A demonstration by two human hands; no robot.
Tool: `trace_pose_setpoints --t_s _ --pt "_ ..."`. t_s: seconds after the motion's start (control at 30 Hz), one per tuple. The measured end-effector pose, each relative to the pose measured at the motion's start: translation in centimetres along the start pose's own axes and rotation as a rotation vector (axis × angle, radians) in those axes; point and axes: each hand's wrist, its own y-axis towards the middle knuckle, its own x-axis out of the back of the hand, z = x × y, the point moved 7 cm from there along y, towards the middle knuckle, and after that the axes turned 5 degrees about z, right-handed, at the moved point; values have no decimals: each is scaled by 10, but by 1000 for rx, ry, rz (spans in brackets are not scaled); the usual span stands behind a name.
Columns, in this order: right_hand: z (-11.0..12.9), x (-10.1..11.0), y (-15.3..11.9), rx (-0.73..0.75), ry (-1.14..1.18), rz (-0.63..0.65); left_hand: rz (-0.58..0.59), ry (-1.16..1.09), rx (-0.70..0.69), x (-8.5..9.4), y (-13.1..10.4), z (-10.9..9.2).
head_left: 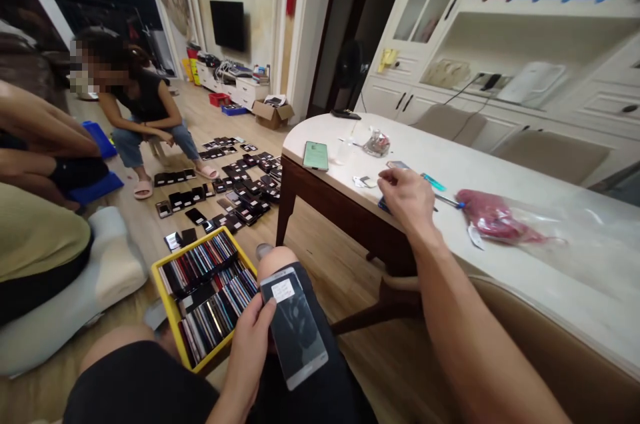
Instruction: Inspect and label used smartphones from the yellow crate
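Observation:
My left hand [251, 339] is closed on the edge of a smartphone [300, 327] held above my thigh. The phone has a dark screen, pale bezels and a white handwritten label [283, 290] near its top. At the edge of the white table, my right hand [407, 199] is curled with its fingers pressed together; whatever lies in them is hidden. Close to it are a teal tool [433, 182], small white scraps [365, 181] and a dark object partly beneath the fingers. Beside my left knee, a yellow crate [171, 317] holds rows of upright phones [213, 321].
Many labelled phones [245, 191] lie in rows on the floor. A seated person [143, 104] and others are at the left. The table [350, 201] bears a phone with a green screen [315, 155], a crumpled bag [377, 143] and a red plastic-wrapped bundle [493, 216]. A chair [505, 331] stands right.

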Motion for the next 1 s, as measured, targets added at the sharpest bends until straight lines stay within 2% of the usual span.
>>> trace_pose_setpoints --t_s 0.07,0.17,0.37,0.67,0.8,0.9,1.0 --pt "4 -12 21 37 -113 126 -35 14 28 3 2 3" --pt "7 -29 33 43 -194 247 -67 60 -20 6 5 -2" --pt "11 -32 31 18 -252 239 -57 186 -143 3 12 -19" --pt "7 -37 32 -10 -239 280 -39 296 -164 1 16 -18" --pt "0 -38 37 -8 -199 270 -24 262 -174 0 16 -18" --pt "-3 -37 39 -2 -249 273 -30 229 -152 0 13 -20" --pt "-3 -37 40 -61 -343 253 -34 223 -139 0 12 -23"
